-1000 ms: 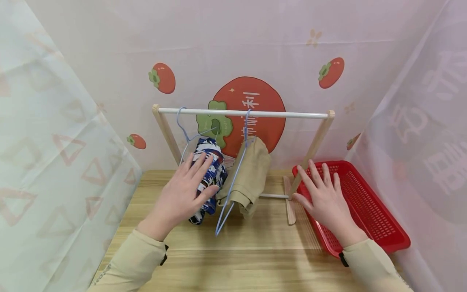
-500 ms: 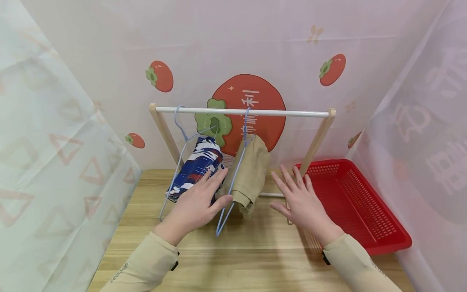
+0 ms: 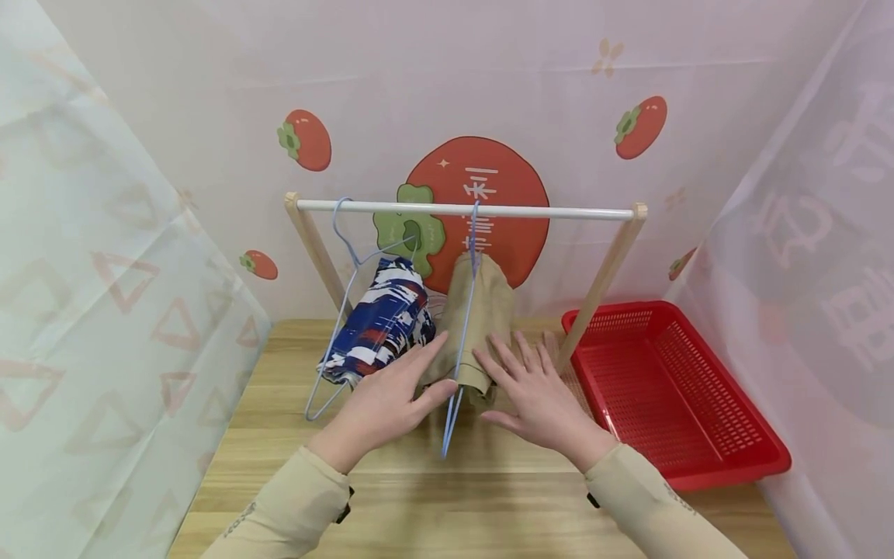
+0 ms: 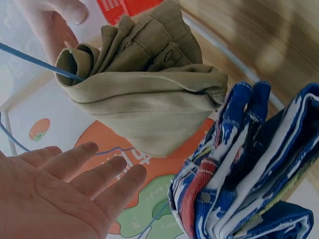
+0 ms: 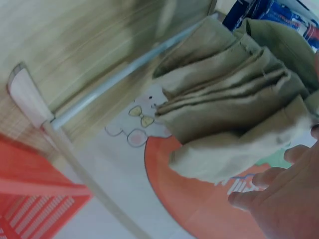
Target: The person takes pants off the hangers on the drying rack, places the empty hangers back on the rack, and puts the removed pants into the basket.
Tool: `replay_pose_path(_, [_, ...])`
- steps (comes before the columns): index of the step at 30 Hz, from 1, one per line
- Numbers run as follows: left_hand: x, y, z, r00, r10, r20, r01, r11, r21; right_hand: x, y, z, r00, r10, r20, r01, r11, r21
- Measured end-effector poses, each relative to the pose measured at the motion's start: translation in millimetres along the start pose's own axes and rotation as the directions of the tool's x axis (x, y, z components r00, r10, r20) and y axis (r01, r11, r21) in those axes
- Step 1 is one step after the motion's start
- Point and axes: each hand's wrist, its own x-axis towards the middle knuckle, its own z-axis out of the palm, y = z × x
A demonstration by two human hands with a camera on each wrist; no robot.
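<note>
Fruit-printed cloth [image 3: 559, 85] backs a creased, folded khaki garment [image 3: 493, 299]; left hand [image 3: 387, 404] and right hand [image 3: 541, 397] extend straight fingers.

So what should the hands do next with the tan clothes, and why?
I think the left hand and right hand could gently press the tan garment from both sides to neaten it. Both hands are open, with the garment between them, and the wrist views show its cloth bunched in folds on the blue hanger.
</note>
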Motion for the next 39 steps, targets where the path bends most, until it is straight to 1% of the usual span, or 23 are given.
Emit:
replay_pose_path(5, [1.5, 2.3, 3.2, 0.999, -0.013, 0.03, 0.015, 0.996, -0.086, 4.8, -7.2, 4.1, 1.0, 0.003, -0.002, -0.003, 1.0, 0.003])
replay_pose_path(10, [0.5, 5.4, 3.6, 0.997, -0.026, 0.074, 0.04, 0.98, -0.195, 7.8, -11.3, 6.3, 1.0, 0.013, 0.0, -0.013, 1.0, -0.015])
replay_pose_path(14, [-2.7, 7.7, 4.4, 0.996, -0.021, 0.092, 0.042, 0.973, -0.226, 8.8, -12.2, 8.7, 1.0, 0.017, -0.004, -0.018, 0.999, -0.044])
replay_pose_path(19, [-8.0, 6.7, 7.8, 0.996, -0.01, 0.09, 0.031, 0.971, -0.235, 10.3, -11.7, 11.4, 0.999, 0.007, -0.031, -0.009, 0.998, -0.067])
replay_pose_path(22, [-11.3, 4.7, 9.8, 0.997, -0.01, 0.081, 0.031, 0.964, -0.265, 12.0, -11.9, 12.4, 0.998, -0.008, -0.055, 0.004, 0.996, -0.084])
replay_pose_path(24, [-12.8, 4.4, 10.9, 0.997, -0.023, 0.067, 0.041, 0.958, -0.285, 13.6, -12.5, 13.1, 0.997, -0.017, -0.073, 0.01, 0.996, -0.093])
replay_pose_path(27, [-14.0, 6.2, 11.9, 0.996, -0.078, 0.053, 0.091, 0.944, -0.319, 16.0, -13.7, 14.2, 0.996, -0.016, -0.082, 0.009, 0.996, -0.086])
replay_pose_path(28, [-14.3, 7.1, 12.2, 0.993, -0.104, 0.055, 0.117, 0.935, -0.335, 17.0, -14.2, 15.2, 0.997, -0.014, -0.082, 0.008, 0.997, -0.081])
replay_pose_path(30, [-15.1, 8.9, 12.8, 0.985, -0.157, 0.07, 0.172, 0.9, -0.401, 18.6, -15.0, 18.0, 0.997, -0.014, -0.076, 0.009, 0.997, -0.076])
replay_pose_path(31, [-15.5, 9.6, 13.1, 0.98, -0.182, 0.083, 0.2, 0.874, -0.443, 19.1, -15.3, 19.5, 0.997, -0.015, -0.073, 0.009, 0.997, -0.072])
replay_pose_path(32, [-15.8, 10.4, 13.3, 0.975, -0.2, 0.099, 0.222, 0.843, -0.49, 19.6, -15.4, 21.2, 0.997, -0.014, -0.07, 0.009, 0.997, -0.07])
replay_pose_path(34, [-16.6, 11.3, 13.7, 0.962, -0.243, 0.124, 0.269, 0.772, -0.576, 20.3, -15.8, 23.9, 0.998, -0.012, -0.063, 0.008, 0.998, -0.061])
replay_pose_path(35, [-16.7, 11.8, 13.6, 0.958, -0.26, 0.124, 0.281, 0.748, -0.601, 20.6, -16.0, 25.0, 0.998, -0.01, -0.061, 0.006, 0.998, -0.056])
replay_pose_path(36, [-16.7, 12.1, 13.6, 0.954, -0.276, 0.116, 0.288, 0.738, -0.61, 20.8, -16.1, 25.7, 0.998, -0.008, -0.061, 0.005, 0.999, -0.051])
replay_pose_path(37, [-16.6, 12.4, 13.6, 0.95, -0.295, 0.102, 0.294, 0.735, -0.611, 21.1, -16.3, 26.4, 0.998, -0.006, -0.06, 0.003, 0.999, -0.044])
replay_pose_path(38, [-16.4, 12.5, 13.9, 0.947, -0.311, 0.081, 0.295, 0.743, -0.601, 21.6, -16.5, 26.9, 0.998, -0.005, -0.06, 0.003, 0.999, -0.04])
replay_pose_path(39, [-16.0, 12.4, 14.2, 0.944, -0.324, 0.056, 0.294, 0.756, -0.585, 22.0, -16.8, 27.2, 0.998, -0.006, -0.062, 0.004, 0.999, -0.036])
